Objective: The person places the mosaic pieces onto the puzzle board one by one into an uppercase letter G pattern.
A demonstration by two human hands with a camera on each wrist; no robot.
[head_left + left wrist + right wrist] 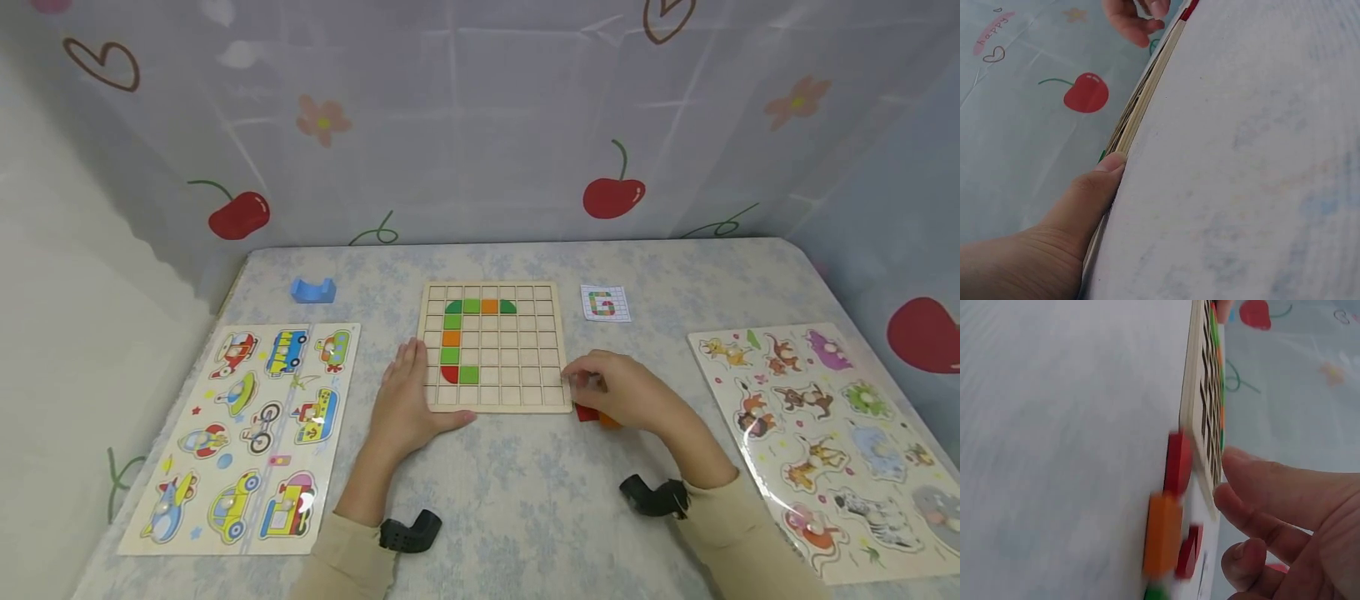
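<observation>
A wooden grid board lies in the middle of the table, with green, orange and red tiles set in a curved line in its left part. My left hand lies flat beside the board's near left corner, the thumb against the board's edge. My right hand hovers at the near right corner with loosely curled fingers touching the board and holding nothing. Under it lie loose tiles: a red tile, an orange tile and another red one.
A small pattern card lies right of the board and a blue block at the back left. A vehicle puzzle fills the left side, an animal puzzle the right. Cherry-print sheeting walls the table in.
</observation>
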